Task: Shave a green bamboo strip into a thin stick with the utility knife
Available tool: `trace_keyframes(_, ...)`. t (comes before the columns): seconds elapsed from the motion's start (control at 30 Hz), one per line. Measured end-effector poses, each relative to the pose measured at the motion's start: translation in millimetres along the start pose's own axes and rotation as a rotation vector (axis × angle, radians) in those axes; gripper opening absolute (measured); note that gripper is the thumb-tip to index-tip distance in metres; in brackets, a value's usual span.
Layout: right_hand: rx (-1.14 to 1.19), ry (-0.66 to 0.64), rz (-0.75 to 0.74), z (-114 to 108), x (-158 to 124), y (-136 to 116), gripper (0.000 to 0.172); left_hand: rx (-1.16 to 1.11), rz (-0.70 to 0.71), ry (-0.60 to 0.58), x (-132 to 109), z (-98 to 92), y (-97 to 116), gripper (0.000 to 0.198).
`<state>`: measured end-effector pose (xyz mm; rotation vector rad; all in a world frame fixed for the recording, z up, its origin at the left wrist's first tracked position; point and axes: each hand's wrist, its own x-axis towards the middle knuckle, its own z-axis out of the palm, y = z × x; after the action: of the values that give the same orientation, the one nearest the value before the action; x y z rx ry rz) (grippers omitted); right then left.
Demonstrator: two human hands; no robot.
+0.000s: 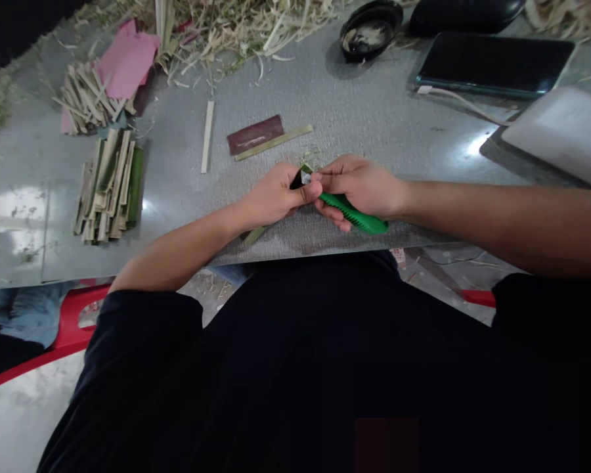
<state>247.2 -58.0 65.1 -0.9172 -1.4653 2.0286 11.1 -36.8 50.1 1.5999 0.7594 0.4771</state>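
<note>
Bowl [393,27], small and black, sits on the far side of the gray table [177,131], and some pale stuff [364,41] lies in the bottom of it. Just right of the bowl is a smooth black thing [465,14] shaped like a case, and its inside is hidden. Nearer lies a phone [495,62] with a dark screen. A white cord [465,104] goes from beside the phone to a white block [566,131] on the right. Close to the near edge of the table, the two hands are right next to each other. The left hand [270,197] is pinched tight on a green strip [254,235], and one end pokes out below the wrist. The right hand [367,187] is wrapped around a green tool [362,218] with bumps on its handle. The front of the tool is by the left thumb, but fingers hide part of it, so I can't tell just where it touches the strip. Past the hands, a brown card [253,133] lies flat, with a thin strip [285,138] along its near edge. A pale stick [207,136] lies to the left. Farther left is a pile of cut strips [107,187]. Behind that, pink paper [125,59] lies partly over thin sticks [81,98]. Curly shavings [236,33] are heaped at the far edge.
</note>
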Motion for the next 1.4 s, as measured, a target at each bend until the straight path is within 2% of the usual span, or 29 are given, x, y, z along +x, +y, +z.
trace_keyframes(0.2,-0.016,0.124,-0.118,6.4,0.1,8.5,0.067,0.005,-0.007,0.047,0.2,1.6,1.1,0.094)
trace_keyframes(0.37,0.022,-0.002,-0.165,-0.3,3.1,10.2,0.072,-0.012,-0.030,0.046,-1.5,-0.7,5.4,0.086)
trace_keyframes(0.47,-0.015,-0.121,-0.099,-6.1,6.0,8.6,0.077,-0.035,-0.028,0.029,-1.7,-1.9,6.7,0.083)
trace_keyframes(0.53,-0.022,-0.135,-0.065,-7.9,7.9,8.3,0.078,-0.042,-0.032,0.029,-1.5,-2.3,6.1,0.082)
trace_keyframes(0.73,-0.023,-0.066,-0.074,-5.0,6.6,9.5,0.072,-0.015,0.013,0.019,0.2,-1.9,1.0,0.085)
trace_keyframes(1.03,-0.039,0.095,-0.150,5.1,1.3,10.3,0.073,0.001,0.009,0.108,3.8,3.0,-1.5,0.084)
trace_keyframes(1.1,-0.025,0.065,-0.151,4.3,1.9,10.4,0.074,-0.036,-0.007,0.078,3.4,1.6,0.6,0.085)
trace_keyframes(1.27,-0.027,-0.118,-0.102,-6.6,6.4,7.5,0.077,-0.047,-0.031,0.019,0.7,-1.9,5.1,0.090)
trace_keyframes(1.4,-0.044,-0.143,-0.087,-10.1,6.6,4.4,0.076,-0.033,-0.011,0.034,0.5,-1.5,2.4,0.090)
